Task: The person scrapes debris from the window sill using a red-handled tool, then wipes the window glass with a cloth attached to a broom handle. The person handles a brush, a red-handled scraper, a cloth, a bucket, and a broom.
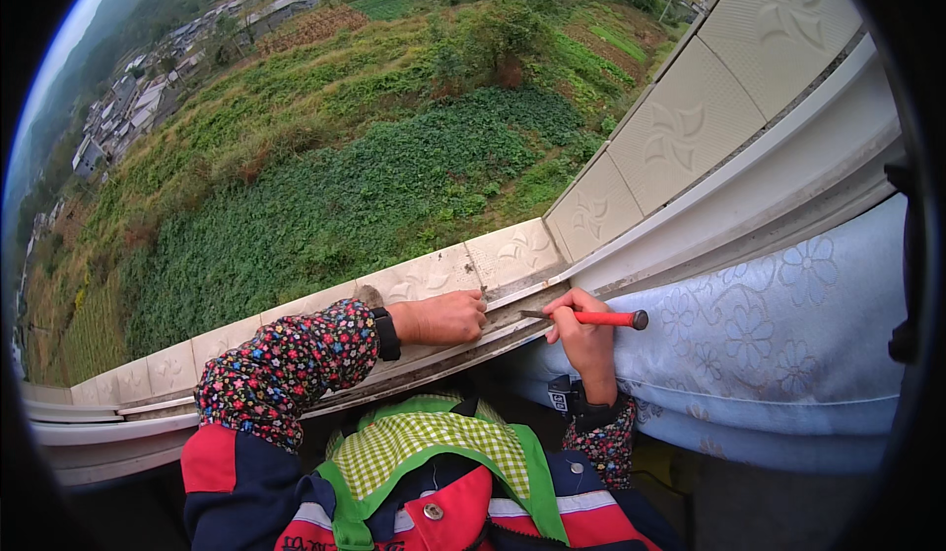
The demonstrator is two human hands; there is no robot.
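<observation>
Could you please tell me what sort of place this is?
Probably an upper-floor window in a rural building: a white window frame with a dirt-stained track, a pale blue fabric curtain with a floral pattern, and green, leafy fields lying below outside.

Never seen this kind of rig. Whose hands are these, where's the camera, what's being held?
No robot here: these are a person's two bare hands. The one picture comes from the left of two wide fisheye cameras worn on the head, looking down, so straight edges appear bent.

The right hand grips a red-handled tool, its thin dark tip pointing left over the soiled window frame. The left hand has curled fingers at the frame; whether it holds anything is hidden.

Pale tiles edge the frame outside, with dark specks near the left hand. A light blue curtain hangs at right; green fields lie beyond.
</observation>
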